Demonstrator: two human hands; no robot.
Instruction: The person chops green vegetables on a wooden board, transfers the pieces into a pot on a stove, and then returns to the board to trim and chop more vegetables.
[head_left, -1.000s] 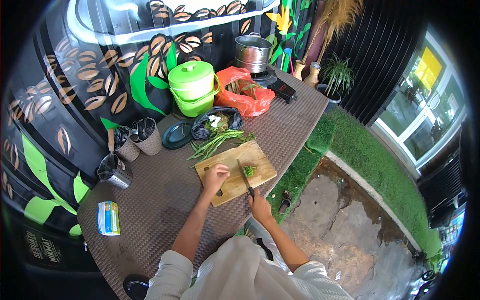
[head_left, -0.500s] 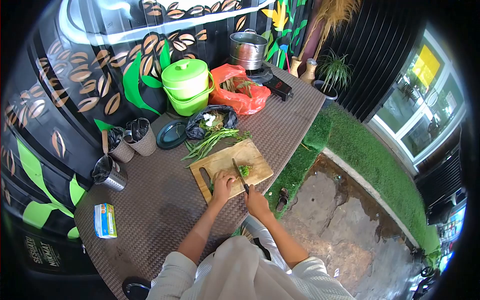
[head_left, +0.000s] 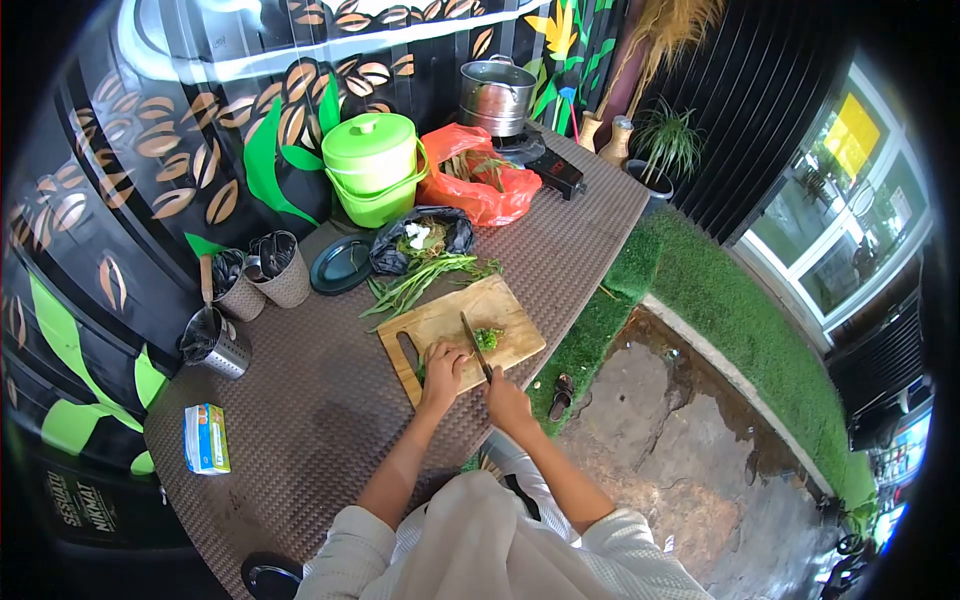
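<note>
A wooden cutting board lies near the table's right edge. My right hand is wrapped round the handle of a knife, whose blade reaches over the board. Chopped green pieces sit in a small pile just right of the blade. On the board's left part my left hand rests with its fingers curled together beside the blade; a bit of green shows at its left, and what its fingers press is too small to make out. Long green stalks lie behind the board.
Behind are a black bag, dark plate, green bucket, red bag and a steel pot on a stove. To the left stand utensil holders and a tissue pack.
The view has shifted slightly. Both hands and the knife stay in nearly the same place over the board.
</note>
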